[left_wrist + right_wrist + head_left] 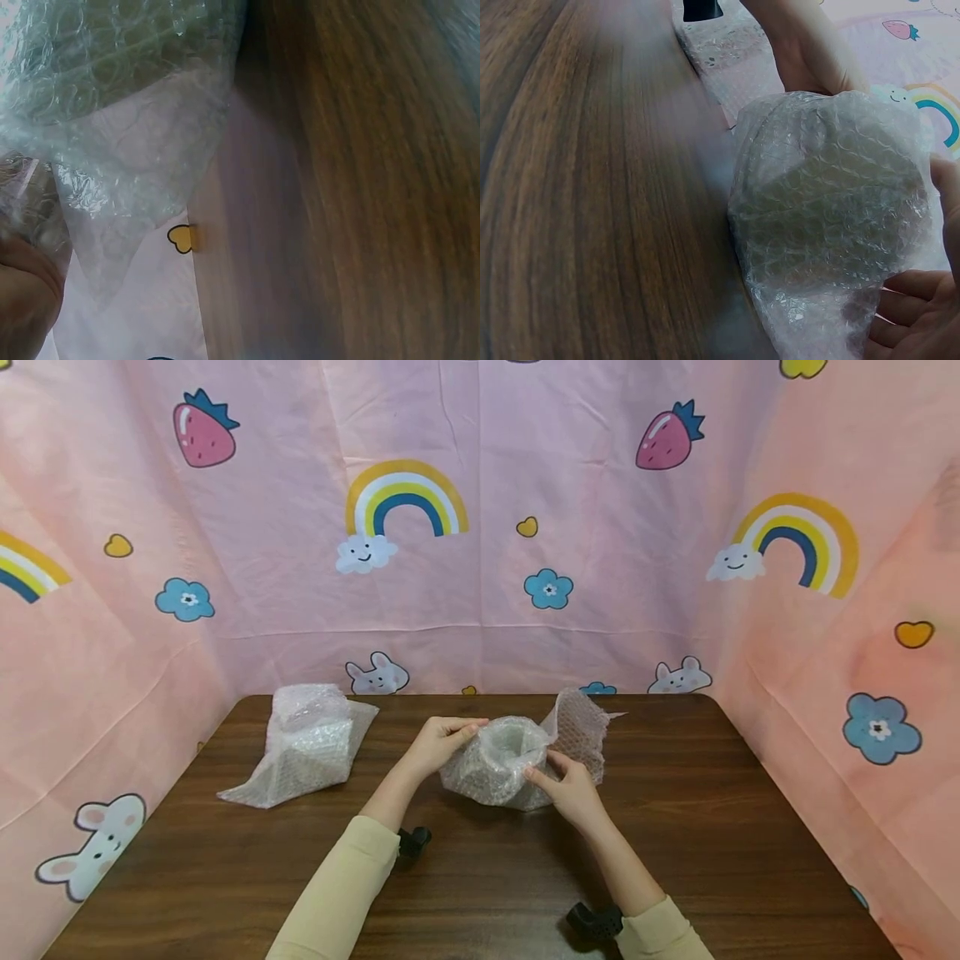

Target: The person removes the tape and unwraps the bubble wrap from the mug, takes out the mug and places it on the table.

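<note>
A round hollow object wrapped in bubble wrap (pixel 487 768) stands on the table in the head view, its opening facing up. What is inside the wrap is blurred by the plastic, though a pale greenish wall shows through in the right wrist view. My left hand (pixel 444 745) holds the bundle at its upper left rim. On the right side my right hand (pixel 576 792) grips it, thumb on the rim and fingers round the outside. A loose tail of bubble wrap (pixel 581 731) sticks out behind the right hand. In the right wrist view, the bundle (pixel 829 202) hides the left fingers.
Another bubble-wrapped bundle (pixel 311 743) lies at the left back of the dark wooden table (pixel 480 893), a flap trailing toward the front left. A printed pink cloth (pixel 480 593) hangs round the back and sides. Black wrist cameras (pixel 595 921) sit near both sleeves.
</note>
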Motion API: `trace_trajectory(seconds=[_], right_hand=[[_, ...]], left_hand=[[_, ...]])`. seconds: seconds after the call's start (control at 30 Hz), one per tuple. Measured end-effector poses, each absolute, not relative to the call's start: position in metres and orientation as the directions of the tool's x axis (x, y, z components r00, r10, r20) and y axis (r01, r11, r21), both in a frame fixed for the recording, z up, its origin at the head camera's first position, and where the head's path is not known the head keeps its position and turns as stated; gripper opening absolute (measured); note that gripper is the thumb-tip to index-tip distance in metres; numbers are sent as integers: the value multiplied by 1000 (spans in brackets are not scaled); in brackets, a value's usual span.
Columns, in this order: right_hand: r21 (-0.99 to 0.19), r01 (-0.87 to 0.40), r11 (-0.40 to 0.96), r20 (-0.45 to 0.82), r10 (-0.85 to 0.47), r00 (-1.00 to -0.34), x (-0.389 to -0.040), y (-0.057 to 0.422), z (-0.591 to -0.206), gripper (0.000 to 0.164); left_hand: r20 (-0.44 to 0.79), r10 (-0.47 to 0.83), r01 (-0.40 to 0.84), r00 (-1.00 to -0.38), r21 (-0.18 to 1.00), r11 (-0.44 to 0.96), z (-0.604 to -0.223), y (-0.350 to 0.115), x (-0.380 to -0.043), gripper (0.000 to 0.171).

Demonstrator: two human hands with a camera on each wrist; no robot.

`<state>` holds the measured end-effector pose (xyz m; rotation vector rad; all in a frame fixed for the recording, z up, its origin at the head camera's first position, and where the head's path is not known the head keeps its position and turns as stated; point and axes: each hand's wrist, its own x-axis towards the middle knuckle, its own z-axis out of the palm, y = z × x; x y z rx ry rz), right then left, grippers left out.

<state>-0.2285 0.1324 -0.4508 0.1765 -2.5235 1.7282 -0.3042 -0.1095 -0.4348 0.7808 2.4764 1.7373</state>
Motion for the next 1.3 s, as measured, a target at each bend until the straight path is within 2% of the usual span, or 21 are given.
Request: trace_trajectory(seconds=[0.23, 0.5, 0.7, 1.0, 1.3], right_hand=[[-917, -131, 377, 118, -55, -991, -228, 132, -453, 65], [-914, -134, 384, 127, -43, -991, -228, 131, -453, 64], [-909, -130, 397, 124, -40, -991, -228, 131, -453, 64], [-907, -134, 399, 128, -42, -991, -227, 132, -453, 62], [-906, -152, 396, 146, -44, -988, -229, 133, -455, 60]], left_hand=[[246, 358, 345, -901, 906, 244, -425, -108, -303, 31], [208, 234, 271, -950, 918, 288, -433, -102, -316, 30], [166, 167, 204, -972, 949, 241, -435, -100, -320, 27], [122, 97, 141, -988, 964, 227, -435, -97, -328, 27], [98, 8, 96, -995, 950, 296, -433, -95, -334, 31]])
